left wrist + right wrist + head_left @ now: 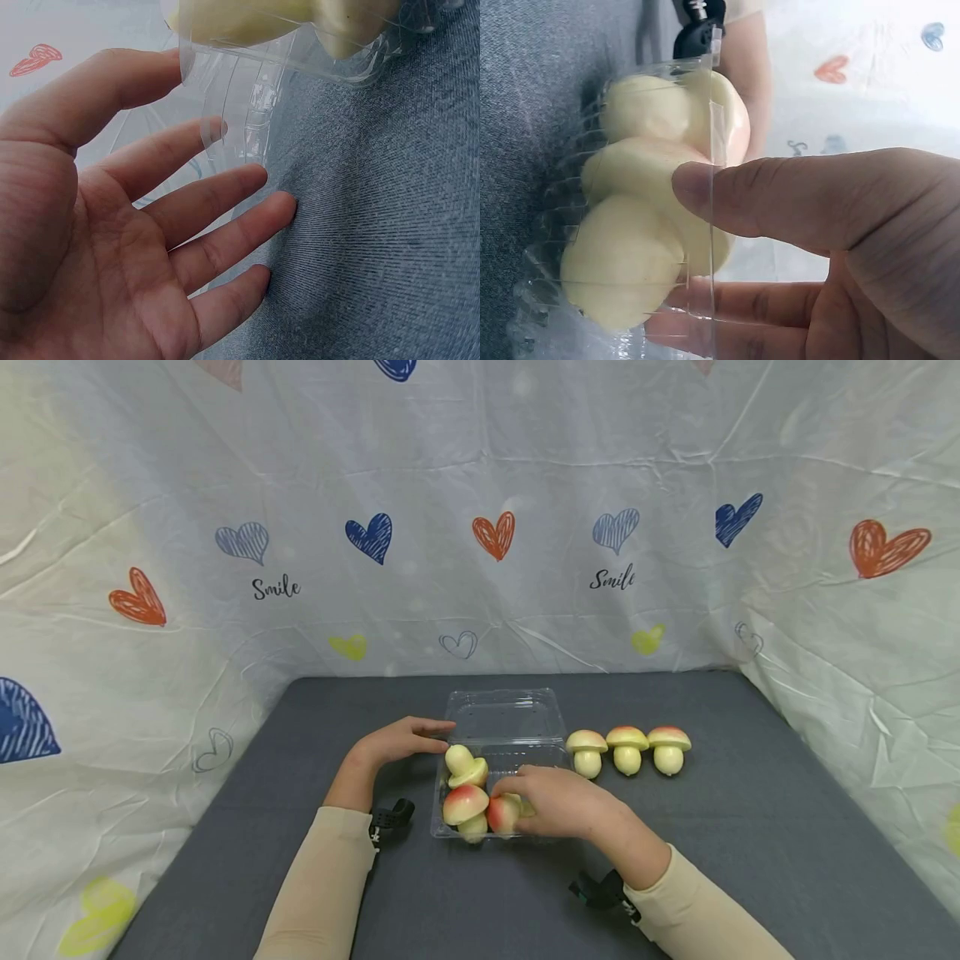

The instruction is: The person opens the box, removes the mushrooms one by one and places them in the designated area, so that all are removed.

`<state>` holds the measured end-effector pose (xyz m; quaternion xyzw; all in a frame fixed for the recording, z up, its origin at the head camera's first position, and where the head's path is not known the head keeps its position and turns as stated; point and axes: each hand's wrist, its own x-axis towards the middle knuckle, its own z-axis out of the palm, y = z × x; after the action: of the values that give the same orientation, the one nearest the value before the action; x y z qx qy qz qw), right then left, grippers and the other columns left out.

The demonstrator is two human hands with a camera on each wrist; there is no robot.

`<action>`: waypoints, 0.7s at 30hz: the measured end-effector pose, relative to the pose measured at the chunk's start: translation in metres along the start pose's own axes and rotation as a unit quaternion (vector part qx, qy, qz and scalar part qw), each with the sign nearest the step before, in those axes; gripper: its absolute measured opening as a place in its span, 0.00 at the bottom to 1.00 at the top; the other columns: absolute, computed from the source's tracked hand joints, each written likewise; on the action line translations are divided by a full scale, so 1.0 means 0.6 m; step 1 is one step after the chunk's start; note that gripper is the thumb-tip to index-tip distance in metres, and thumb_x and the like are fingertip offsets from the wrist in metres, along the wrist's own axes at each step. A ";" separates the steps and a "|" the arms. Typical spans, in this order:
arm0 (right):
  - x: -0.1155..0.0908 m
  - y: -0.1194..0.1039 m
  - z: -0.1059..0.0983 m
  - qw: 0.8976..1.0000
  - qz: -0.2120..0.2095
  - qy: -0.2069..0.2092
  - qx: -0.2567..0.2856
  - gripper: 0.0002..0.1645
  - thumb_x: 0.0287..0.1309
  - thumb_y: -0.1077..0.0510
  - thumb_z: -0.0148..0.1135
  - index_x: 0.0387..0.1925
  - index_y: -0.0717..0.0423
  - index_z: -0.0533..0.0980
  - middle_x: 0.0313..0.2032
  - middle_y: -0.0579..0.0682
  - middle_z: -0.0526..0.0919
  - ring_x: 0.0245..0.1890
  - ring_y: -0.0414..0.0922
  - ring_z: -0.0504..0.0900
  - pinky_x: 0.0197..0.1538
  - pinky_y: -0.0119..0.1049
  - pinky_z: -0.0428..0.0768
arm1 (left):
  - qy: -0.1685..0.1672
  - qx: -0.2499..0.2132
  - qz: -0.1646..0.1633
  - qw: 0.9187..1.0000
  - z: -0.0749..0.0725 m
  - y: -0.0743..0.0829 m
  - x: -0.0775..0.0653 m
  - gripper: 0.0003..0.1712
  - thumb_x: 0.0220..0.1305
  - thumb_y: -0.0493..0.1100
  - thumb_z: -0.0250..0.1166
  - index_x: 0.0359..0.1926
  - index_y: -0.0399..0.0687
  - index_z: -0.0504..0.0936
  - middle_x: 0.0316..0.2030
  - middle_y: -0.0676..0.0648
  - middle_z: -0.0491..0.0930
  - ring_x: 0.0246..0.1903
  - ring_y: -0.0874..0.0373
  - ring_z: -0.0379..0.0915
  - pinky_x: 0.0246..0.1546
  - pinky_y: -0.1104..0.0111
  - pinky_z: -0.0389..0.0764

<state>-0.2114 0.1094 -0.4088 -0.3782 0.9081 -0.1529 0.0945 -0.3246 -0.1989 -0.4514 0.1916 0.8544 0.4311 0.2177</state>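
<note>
A clear plastic clamshell box (517,757) lies with its lid (504,714) laid back. In its left part are a yellow mushroom (470,770), stem pointing away, and a red-and-yellow mushroom (464,803), stem toward the person. My right hand (562,802) reaches into the box and pinches another mushroom (502,815) beside them; in the right wrist view its thumb (697,187) presses on the cap, with fingers on the far side. At the box's left side, my left hand (393,743) has its fingers spread and relaxed, and its thumb touches the plastic wall in the left wrist view.
Three more mushrooms stand in a row right of the box: one left (587,753), one middle (627,750), one right (668,749). A dark grey cloth (720,852) covers the table. Behind hangs a white curtain (540,593) printed with hearts.
</note>
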 end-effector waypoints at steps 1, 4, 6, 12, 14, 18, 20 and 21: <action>0.001 0.000 0.001 1.000 0.000 0.001 0.000 0.23 0.61 0.56 0.74 0.58 0.44 0.82 0.47 0.46 0.82 0.38 0.41 0.80 0.39 0.40 0.81 | -0.001 -0.001 0.000 1.000 0.000 0.000 0.000 0.38 0.71 0.54 0.67 0.77 0.50 0.68 0.74 0.44 0.65 0.76 0.42 0.53 0.71 0.44 0.63; 0.002 0.000 0.004 1.000 -0.002 0.002 0.002 0.24 0.61 0.56 0.74 0.59 0.45 0.82 0.50 0.46 0.84 0.47 0.44 0.82 0.45 0.43 0.83 | -0.002 -0.005 0.001 1.000 0.000 -0.001 0.001 0.38 0.71 0.54 0.67 0.77 0.50 0.68 0.75 0.44 0.65 0.76 0.42 0.53 0.71 0.45 0.63; 0.003 0.000 0.004 1.000 -0.005 0.003 0.002 0.24 0.61 0.57 0.73 0.59 0.45 0.82 0.51 0.45 0.85 0.50 0.44 0.82 0.48 0.43 0.83 | -0.003 -0.008 0.001 1.000 0.000 -0.001 0.001 0.38 0.71 0.54 0.67 0.77 0.50 0.68 0.74 0.44 0.65 0.76 0.42 0.53 0.71 0.45 0.63; 0.004 0.002 0.003 1.000 -0.014 0.006 0.002 0.23 0.60 0.58 0.73 0.58 0.46 0.82 0.49 0.43 0.85 0.44 0.40 0.82 0.43 0.41 0.82 | -0.004 -0.005 0.002 1.000 -0.001 -0.003 0.002 0.38 0.71 0.54 0.67 0.77 0.50 0.68 0.74 0.45 0.65 0.76 0.42 0.53 0.71 0.45 0.63; 0.004 0.002 0.003 1.000 -0.015 0.005 0.003 0.23 0.60 0.58 0.74 0.58 0.46 0.82 0.49 0.43 0.85 0.43 0.39 0.81 0.42 0.40 0.81 | -0.004 -0.004 0.001 1.000 -0.002 -0.003 0.002 0.38 0.71 0.54 0.67 0.77 0.50 0.68 0.74 0.45 0.65 0.76 0.42 0.53 0.71 0.45 0.63; 0.005 0.004 0.003 1.000 -0.011 0.001 0.008 0.23 0.61 0.57 0.74 0.58 0.46 0.81 0.49 0.43 0.84 0.43 0.40 0.81 0.42 0.40 0.81 | -0.005 -0.003 0.001 1.000 -0.002 -0.003 0.002 0.38 0.71 0.55 0.67 0.77 0.51 0.68 0.74 0.45 0.65 0.76 0.42 0.53 0.71 0.45 0.63; 0.005 0.005 0.003 1.000 -0.007 -0.003 0.011 0.23 0.61 0.57 0.73 0.58 0.46 0.80 0.48 0.44 0.84 0.43 0.40 0.81 0.43 0.41 0.81 | -0.005 -0.003 0.001 1.000 -0.002 -0.003 0.002 0.38 0.71 0.55 0.67 0.77 0.51 0.68 0.74 0.45 0.65 0.76 0.42 0.53 0.71 0.45 0.63; 0.005 0.006 0.003 1.000 -0.005 -0.005 0.015 0.23 0.61 0.57 0.73 0.57 0.46 0.79 0.47 0.44 0.84 0.42 0.41 0.80 0.43 0.41 0.81 | -0.005 -0.003 0.001 1.000 -0.002 -0.003 0.002 0.38 0.71 0.55 0.67 0.77 0.51 0.68 0.74 0.45 0.65 0.76 0.42 0.53 0.71 0.45 0.63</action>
<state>-0.2152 0.1090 -0.4121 -0.3821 0.9034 -0.1646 0.1039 -0.3264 -0.2001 -0.4525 0.1937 0.8516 0.4332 0.2225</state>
